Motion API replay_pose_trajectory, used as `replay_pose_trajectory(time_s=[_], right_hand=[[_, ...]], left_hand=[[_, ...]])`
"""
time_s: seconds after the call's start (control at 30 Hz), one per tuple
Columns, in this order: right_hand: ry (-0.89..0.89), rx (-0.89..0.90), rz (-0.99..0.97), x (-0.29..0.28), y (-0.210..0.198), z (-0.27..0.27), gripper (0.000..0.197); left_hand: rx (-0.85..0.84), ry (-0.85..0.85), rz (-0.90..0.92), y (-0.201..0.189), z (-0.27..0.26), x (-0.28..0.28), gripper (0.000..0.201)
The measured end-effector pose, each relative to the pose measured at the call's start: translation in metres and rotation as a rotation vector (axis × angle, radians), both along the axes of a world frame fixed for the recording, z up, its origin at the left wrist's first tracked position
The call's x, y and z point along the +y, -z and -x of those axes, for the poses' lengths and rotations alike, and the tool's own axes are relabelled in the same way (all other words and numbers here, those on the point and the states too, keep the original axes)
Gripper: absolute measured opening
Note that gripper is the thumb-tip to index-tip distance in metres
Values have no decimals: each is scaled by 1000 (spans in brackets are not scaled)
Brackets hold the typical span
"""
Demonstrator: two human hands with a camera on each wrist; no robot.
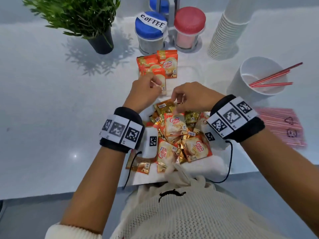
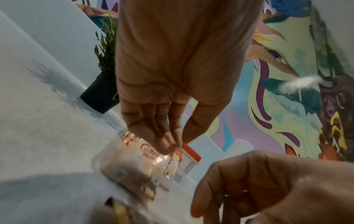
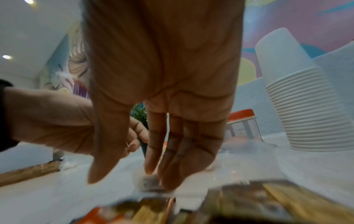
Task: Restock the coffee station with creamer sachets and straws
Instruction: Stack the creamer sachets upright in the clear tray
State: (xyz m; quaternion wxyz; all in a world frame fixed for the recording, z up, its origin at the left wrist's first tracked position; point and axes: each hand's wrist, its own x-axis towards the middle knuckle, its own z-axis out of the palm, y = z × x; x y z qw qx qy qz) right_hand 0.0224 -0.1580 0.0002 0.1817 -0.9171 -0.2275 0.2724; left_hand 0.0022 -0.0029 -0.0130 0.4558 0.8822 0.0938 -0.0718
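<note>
Loose orange Coffee mate creamer sachets lie in a pile on a white plastic bag at the counter's near edge. A neat row of sachets lies further back, in front of the jars. My left hand pinches one creamer sachet by its lower edge, right beside that row. My right hand reaches down over the pile, fingers fairly straight, tips touching a sachet's edge, thumb apart. Red striped straws stand in a white cup at right.
A blue-lidded jar labelled COFFEE and a red-lidded jar stand in a grey holder at the back. A tall stack of white cups is at back right, a potted plant at back left. A pack of pink straws lies at right.
</note>
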Motion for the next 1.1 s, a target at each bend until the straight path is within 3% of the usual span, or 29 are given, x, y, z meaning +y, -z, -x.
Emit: replay_pose_trajectory(time_s=[0.2,0.4,0.63,0.77,0.93,1.0,1.1], right_hand=[[-26,14,111,1,20,31,58],[5,-44,86,-1,24,40,53],[38,-78,-31,-21,16,32,29],[92,-153,-145,-30,3,26,15],[228,-120,-494,-27,-12,28,9],[272,-149,-551,-25,-12,31,13],[329,-206,-484,-21,-7,36,31]], left_hand=[[99,44,40,11,24,-10,15],[123,89,56,13,35,-12,15],[206,346,66,9,46,-16,24],[129,322,111,3,48,-19,16],[32,163,273,0,50,-23,21],[3,136,279,-1,52,-23,17],[3,138,262,-1,56,-18,17]])
